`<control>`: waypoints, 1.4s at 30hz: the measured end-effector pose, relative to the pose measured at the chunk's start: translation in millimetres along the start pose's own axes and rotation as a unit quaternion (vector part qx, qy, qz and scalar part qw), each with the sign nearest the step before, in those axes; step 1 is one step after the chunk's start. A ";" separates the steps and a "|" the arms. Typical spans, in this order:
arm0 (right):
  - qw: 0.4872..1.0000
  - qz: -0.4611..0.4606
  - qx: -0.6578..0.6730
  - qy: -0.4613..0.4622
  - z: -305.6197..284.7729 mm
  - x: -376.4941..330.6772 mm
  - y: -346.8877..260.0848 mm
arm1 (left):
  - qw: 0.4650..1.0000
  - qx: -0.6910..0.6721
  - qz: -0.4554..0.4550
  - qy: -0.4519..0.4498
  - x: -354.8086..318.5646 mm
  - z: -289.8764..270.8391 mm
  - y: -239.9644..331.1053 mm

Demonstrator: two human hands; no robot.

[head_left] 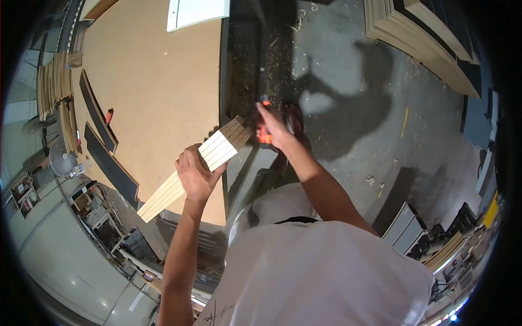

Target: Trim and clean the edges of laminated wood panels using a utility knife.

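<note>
My left hand (194, 173) is closed around a bundle of pale wooden strips (220, 149), which slants across the near right edge of the workbench. The strips lie side by side, with their far ends reaching past the bench edge. Just right of those ends, my right hand (274, 129) is wrapped around a tool with an orange handle (265, 136). A dark, narrow part seems to run forward from that handle, but it blends into the shadow and its kind cannot be made out.
On the tan bench top (157, 81) lie two dark boards (111, 165) and a red-handled tool (109, 116). A white panel (198, 13) rests at the far edge. Stacked boards (424, 43) stand at the far right. Wood scraps litter the grey floor (348, 125).
</note>
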State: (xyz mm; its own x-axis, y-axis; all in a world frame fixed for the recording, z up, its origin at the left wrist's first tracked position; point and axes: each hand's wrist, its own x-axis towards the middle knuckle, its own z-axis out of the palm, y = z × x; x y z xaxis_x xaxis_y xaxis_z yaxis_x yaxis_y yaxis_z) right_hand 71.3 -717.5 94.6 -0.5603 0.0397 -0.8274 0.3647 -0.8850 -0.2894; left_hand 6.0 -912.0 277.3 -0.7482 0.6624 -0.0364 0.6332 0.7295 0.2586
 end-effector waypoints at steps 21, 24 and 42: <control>0.944 -0.217 -0.245 -0.035 1.6 -43.9 18.9 | 0.999 0.004 -0.015 -0.037 0.0 -1.6 -6.3; 0.880 -0.345 -0.310 -0.103 -29.3 -92.6 33.5 | 0.999 0.012 -0.008 -0.042 -0.4 -4.9 -3.0; 0.879 -0.324 -0.337 -0.090 -49.8 -65.3 50.7 | 0.999 -0.002 -0.016 -0.048 0.4 -4.9 -7.4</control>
State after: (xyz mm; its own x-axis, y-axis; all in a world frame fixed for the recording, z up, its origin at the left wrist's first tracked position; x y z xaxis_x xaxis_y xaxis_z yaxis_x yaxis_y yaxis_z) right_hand 163.4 -741.9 110.0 -0.8992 0.3066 -0.3122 0.2505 -0.2244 -0.9417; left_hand 0.0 -917.9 280.2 -0.7461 0.6517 -0.1366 0.6080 0.7505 0.2590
